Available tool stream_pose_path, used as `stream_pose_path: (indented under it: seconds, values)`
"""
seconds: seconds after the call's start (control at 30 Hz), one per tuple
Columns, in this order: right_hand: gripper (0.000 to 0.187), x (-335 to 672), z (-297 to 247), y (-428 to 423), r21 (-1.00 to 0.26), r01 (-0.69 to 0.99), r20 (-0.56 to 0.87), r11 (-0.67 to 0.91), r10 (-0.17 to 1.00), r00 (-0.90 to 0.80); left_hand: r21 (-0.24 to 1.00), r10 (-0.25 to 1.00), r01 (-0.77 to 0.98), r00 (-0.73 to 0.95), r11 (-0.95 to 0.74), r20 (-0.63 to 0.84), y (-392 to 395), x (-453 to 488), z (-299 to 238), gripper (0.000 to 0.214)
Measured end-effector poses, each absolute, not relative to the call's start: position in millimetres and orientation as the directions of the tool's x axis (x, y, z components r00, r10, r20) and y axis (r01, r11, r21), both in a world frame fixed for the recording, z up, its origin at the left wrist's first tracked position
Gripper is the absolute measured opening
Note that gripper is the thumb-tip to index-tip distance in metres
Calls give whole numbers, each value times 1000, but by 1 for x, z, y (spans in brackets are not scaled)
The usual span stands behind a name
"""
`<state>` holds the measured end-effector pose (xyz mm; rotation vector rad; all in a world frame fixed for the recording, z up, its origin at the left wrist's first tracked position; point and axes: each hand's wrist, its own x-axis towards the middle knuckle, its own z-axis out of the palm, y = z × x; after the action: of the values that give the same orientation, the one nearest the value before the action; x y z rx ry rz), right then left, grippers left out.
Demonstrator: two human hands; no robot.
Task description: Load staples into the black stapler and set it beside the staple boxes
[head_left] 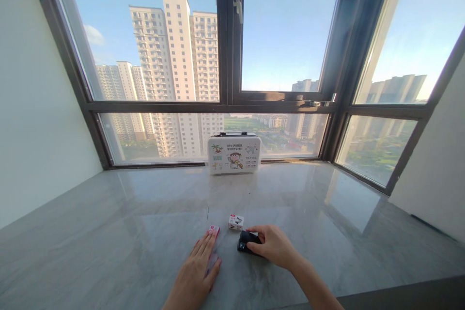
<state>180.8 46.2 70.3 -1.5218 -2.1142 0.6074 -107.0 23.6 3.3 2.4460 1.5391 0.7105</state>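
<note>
My left hand (199,266) lies flat on the grey stone sill, fingers stretched out over a thin flat packet with a red end (214,229). My right hand (273,245) is curled around a small black object (245,240), fingers resting on its top and side. A small white box with printed pictures (236,222) sits just beyond both hands, between them, touched by neither.
A white tin case with a black handle and cartoon stickers (234,153) stands upright at the back against the window frame. The glossy stone sill (109,223) spreads wide, bounded by white walls left and right. Tall windows with dark frames show high-rise buildings outside.
</note>
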Motion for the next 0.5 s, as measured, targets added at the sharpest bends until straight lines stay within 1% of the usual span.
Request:
stream_pose_path:
  seconds: [0.1, 0.17, 0.23, 0.37, 0.43, 0.5]
  values:
    - [29, 188, 73, 40, -595, 755, 75, 276, 954, -290, 423, 886, 787, 334, -450, 321, 32, -98, 7, 62]
    - [37, 191, 68, 35, -624, 749, 43, 223, 967, -252, 443, 884, 775, 319, -450, 342, 39, -90, 7, 59]
    - [48, 193, 58, 31, -676, 722, 30, 148, 984, -173, 448, 880, 771, 302, -451, 366, 45, -81, 5, 57]
    - [60, 190, 43, 34, -769, 636, 86, 63, 996, 4, 437, 884, 805, 217, -402, 414, 46, -57, -5, 56]
    - [63, 188, 44, 45, -785, 617, 96, 52, 995, 37, 426, 883, 824, 174, -373, 437, 40, -47, -13, 57]
    - [65, 185, 50, 61, -790, 612, 85, 50, 996, 28, 406, 870, 837, 156, -368, 467, 34, -40, -22, 58]
